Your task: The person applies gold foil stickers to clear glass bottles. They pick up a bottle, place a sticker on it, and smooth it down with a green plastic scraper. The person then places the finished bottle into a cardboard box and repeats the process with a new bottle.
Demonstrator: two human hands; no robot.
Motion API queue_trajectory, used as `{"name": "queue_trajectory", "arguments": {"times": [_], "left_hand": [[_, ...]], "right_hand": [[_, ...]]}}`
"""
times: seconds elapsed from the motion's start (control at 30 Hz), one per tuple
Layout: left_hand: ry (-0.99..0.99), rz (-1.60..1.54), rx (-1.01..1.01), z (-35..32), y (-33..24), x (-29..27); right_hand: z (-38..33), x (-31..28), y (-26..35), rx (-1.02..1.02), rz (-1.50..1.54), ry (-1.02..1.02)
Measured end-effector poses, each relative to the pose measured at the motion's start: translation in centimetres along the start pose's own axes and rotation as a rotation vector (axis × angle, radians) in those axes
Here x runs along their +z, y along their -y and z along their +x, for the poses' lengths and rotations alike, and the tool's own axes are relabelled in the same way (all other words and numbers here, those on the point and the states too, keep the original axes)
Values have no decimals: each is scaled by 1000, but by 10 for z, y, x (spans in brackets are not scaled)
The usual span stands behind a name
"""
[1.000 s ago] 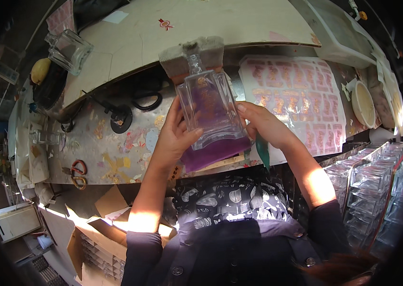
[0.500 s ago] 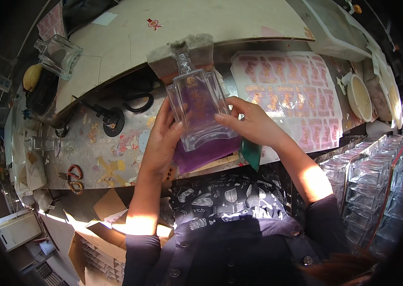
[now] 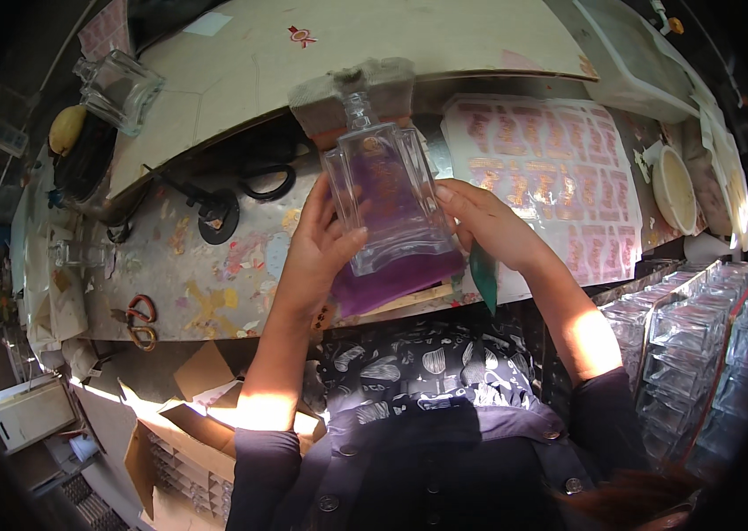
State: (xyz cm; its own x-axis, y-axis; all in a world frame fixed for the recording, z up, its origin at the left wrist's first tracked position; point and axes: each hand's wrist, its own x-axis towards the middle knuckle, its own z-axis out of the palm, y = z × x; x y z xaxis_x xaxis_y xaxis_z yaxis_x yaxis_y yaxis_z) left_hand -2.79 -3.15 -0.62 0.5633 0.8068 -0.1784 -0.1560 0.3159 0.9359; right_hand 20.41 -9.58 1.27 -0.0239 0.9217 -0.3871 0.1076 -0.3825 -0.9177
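The left hand [image 3: 324, 239] and right hand [image 3: 486, 221] are gripping a clear bottle [image 3: 390, 203] over a purple pad [image 3: 396, 288]. Right of the bottle, glassware [image 3: 679, 358] is standing stacked; lower left of it, a carton [image 3: 192, 436] is holding glass pieces [image 3: 181, 475].

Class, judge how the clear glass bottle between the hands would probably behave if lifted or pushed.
The clear glass bottle is probably heavy for its size, given its thick-looking base. Its smooth, shiny surface may be slippery. Its flat, angular sides suggest sliding rather than rolling.
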Motion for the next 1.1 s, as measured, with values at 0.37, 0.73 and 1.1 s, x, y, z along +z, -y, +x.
{"name": "queue_trajectory", "arguments": {"times": [0.37, 0.73, 1.1], "left_hand": [[-10, -45, -18, 1, -1, 1], [-50, -106, -1, 16, -5, -1], [-149, 20, 86, 31, -13, 14]], "right_hand": [[-2, 7, 1, -41, -303, -88], [-2, 10, -3, -78, -291, -127], [-1, 14, 1, -95, -314, -164]]}}
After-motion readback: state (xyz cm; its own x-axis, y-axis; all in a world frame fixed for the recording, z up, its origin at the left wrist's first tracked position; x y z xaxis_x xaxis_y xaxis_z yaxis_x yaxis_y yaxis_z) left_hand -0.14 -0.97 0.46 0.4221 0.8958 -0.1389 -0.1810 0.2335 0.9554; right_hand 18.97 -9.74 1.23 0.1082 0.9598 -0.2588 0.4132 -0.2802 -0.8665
